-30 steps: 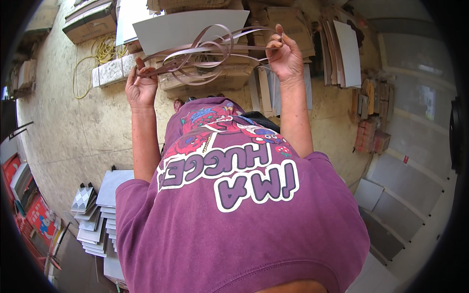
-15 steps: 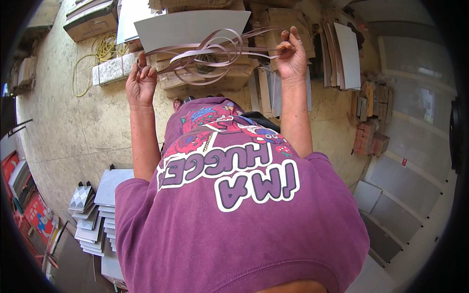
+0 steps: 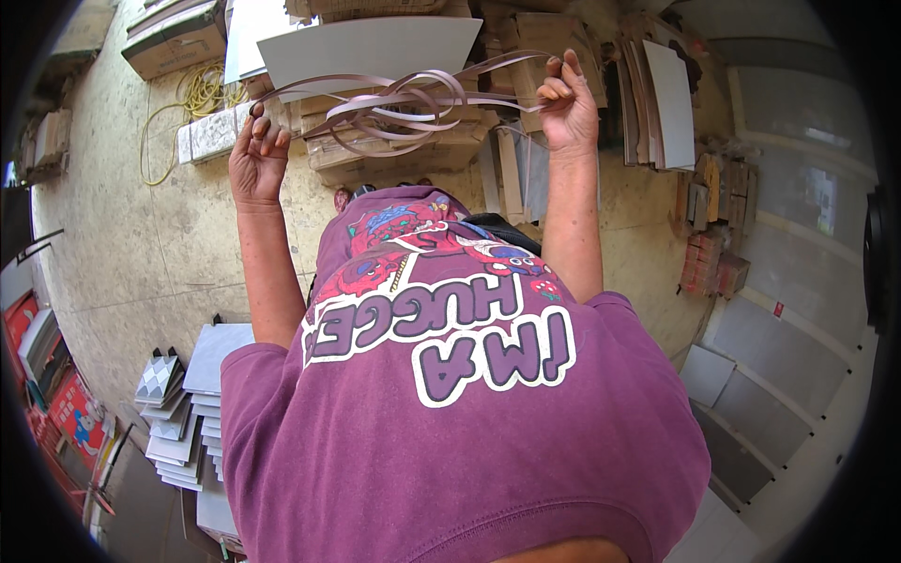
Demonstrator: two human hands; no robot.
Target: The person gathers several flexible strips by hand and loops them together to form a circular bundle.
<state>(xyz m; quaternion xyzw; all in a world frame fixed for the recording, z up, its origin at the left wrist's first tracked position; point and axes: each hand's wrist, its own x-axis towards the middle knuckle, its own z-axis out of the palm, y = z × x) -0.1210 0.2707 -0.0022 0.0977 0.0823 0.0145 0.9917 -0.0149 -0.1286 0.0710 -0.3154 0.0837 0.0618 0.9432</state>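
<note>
A long, flat, pinkish-mauve strap (image 3: 413, 95), tangled into several loops, is stretched in the air between my two hands. On its left end my left hand (image 3: 259, 164) is closed, thumb and forefinger pinched together with the other fingers curled. My right hand (image 3: 570, 113) is raised on the other side, its fingers bent and closed on the strap's right end. Behind the loops lie a pale flat board (image 3: 375, 47) and flattened-looking cardboard boxes (image 3: 375, 167), which the strap partly covers from view.
A coiled yellow cord (image 3: 200, 96) lies on the floor at the left, near a long whitish block (image 3: 208, 138). Thin panels (image 3: 668, 103) lean upright at the right. Stacked tiles (image 3: 218, 361) stand close by my left side. A cardboard box (image 3: 175, 47) sits at the far left.
My left hand has moved outward to the left, and my right hand slightly to the right. The strap between them is drawn wider and its loops are narrower.
</note>
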